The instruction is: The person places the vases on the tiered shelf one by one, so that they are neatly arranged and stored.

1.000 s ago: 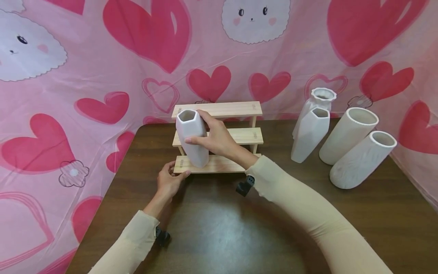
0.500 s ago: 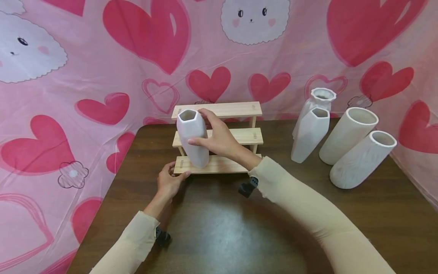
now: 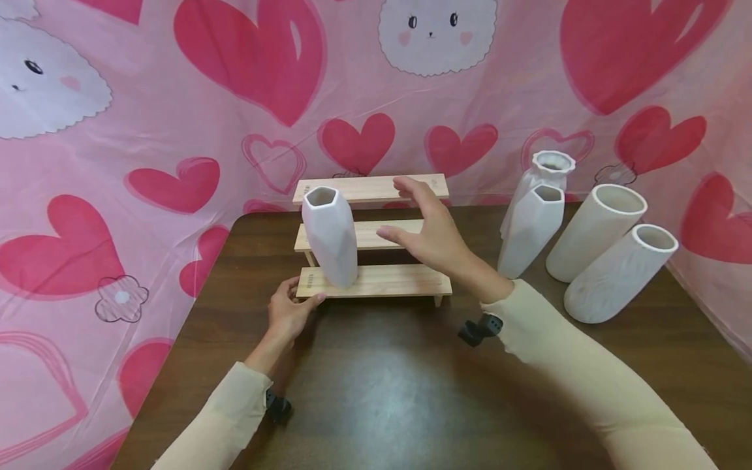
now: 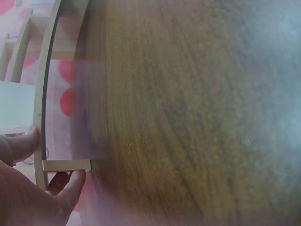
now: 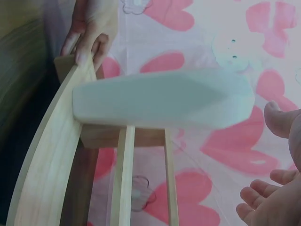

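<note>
vase (image 3: 331, 238) on rack (image 3: 399, 279), 4 vases (image 3: 587, 238) at right

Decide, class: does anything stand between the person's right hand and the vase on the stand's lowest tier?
Nothing visible does. The right hand is apart from the vase, with a gap between them in the head and right wrist views. In the head view, the middle tier lies behind that gap, not across it.

A white vase (image 3: 331, 241) and pale-grained wooden shelf (image 3: 393, 281) contrast with a dark brown, wood-grained tabletop (image 3: 376, 385), alongside four off-white vases (image 3: 587, 238), cream sleeves (image 3: 587, 372), black wrist cameras (image 3: 471, 333) and a pink backdrop (image 3: 155, 98) patterned with deeper pink hearts (image 3: 252, 52), line-drawn flowers (image 3: 121, 298) and white cartoon faces (image 3: 437, 46).
</note>
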The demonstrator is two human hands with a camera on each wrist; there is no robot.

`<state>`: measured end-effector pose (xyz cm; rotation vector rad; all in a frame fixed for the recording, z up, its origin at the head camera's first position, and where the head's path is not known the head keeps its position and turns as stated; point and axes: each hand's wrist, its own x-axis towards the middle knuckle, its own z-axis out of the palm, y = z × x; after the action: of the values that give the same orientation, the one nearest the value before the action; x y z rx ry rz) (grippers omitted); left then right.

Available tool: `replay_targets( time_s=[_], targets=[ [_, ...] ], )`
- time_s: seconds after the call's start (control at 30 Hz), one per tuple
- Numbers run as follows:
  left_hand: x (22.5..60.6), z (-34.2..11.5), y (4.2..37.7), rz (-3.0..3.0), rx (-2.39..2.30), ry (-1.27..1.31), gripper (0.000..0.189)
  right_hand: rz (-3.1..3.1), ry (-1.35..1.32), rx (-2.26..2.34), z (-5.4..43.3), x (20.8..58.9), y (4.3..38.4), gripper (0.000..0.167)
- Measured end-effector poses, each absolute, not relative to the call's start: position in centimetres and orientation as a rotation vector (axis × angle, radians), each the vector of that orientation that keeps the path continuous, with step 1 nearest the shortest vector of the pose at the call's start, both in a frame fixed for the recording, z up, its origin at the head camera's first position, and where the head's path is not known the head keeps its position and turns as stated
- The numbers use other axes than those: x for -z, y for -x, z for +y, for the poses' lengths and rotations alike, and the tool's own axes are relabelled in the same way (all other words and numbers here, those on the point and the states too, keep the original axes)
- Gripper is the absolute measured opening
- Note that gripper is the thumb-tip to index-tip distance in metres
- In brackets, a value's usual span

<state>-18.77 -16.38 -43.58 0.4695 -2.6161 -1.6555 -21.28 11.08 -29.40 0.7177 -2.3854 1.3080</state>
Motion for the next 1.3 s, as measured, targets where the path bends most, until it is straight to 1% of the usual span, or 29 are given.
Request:
replay_targets(
  time_s=[0.37,0.63,0.8,0.97,1.3],
  targets=[
    [43.4,-16.5,18.7,-2.62,1.638,-0.48,0.067,-2.369,-0.641,-1.302,14.5,30.0,20.7,0.076],
    [43.4,-16.6,18.6,-2.619,1.656,-0.476,0.066,-2.351,-0.602,-1.219,16.6,29.4,20.4,0.078],
    [43.3,-16.5,18.7,-2.622,1.657,-0.476,0.066,-2.337,-0.531,-1.205,19.0,28.9,19.9,0.078],
    [43.2,-16.4,18.5,-2.621,1.653,-0.467,0.067,-2.342,-0.404,-1.188,21.3,28.3,18.8,0.079],
    [43.3,-16.3,18.5,-2.612,1.65,-0.475,0.066,-2.257,-0.234,-1.043,27.1,27.3,17.0,0.081]
  ],
)
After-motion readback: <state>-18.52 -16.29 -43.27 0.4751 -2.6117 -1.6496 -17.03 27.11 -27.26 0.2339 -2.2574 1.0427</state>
